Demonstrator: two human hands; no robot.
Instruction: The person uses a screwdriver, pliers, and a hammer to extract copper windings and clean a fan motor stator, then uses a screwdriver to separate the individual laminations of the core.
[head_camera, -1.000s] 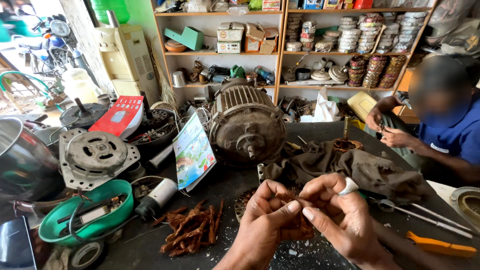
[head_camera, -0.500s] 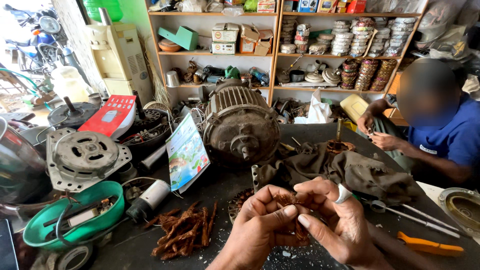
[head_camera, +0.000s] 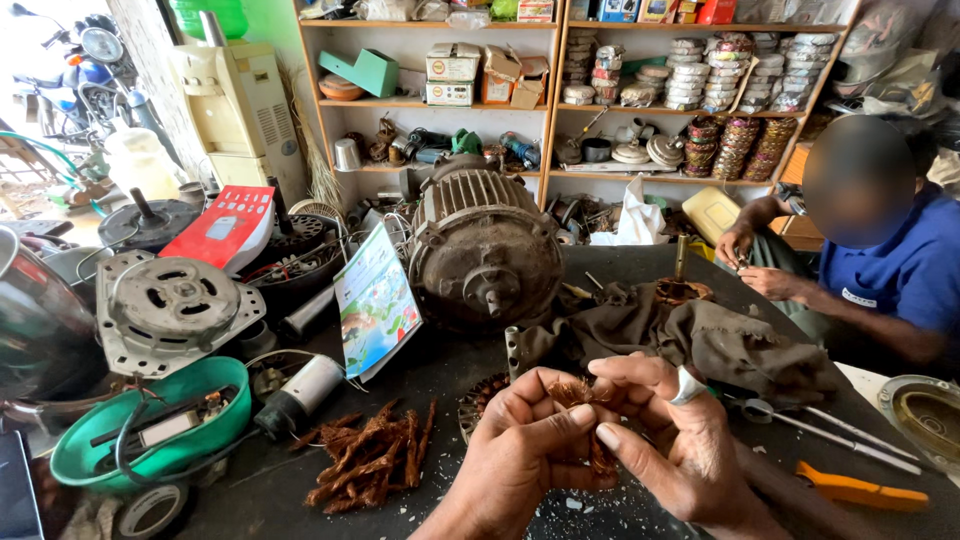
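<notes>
Above dark worktop (head_camera: 450, 370), left hand (head_camera: 520, 450) and right hand (head_camera: 670, 440) fingers pinch copper wire (head_camera: 575, 392) near motor (head_camera: 485, 250).

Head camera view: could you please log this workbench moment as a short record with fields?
Setting: cluttered repair workbench before stocked shelves
Left hand: pinching a copper wire bundle
Right hand: gripping the same bundle, ring on one finger
Behind hands: grey cloth, large electric motor
Left of hands: pile of copper scraps, green bowl
Right edge: orange-handled tool
Co-worker: person in blue shirt, seated at the right, hands busy
</notes>
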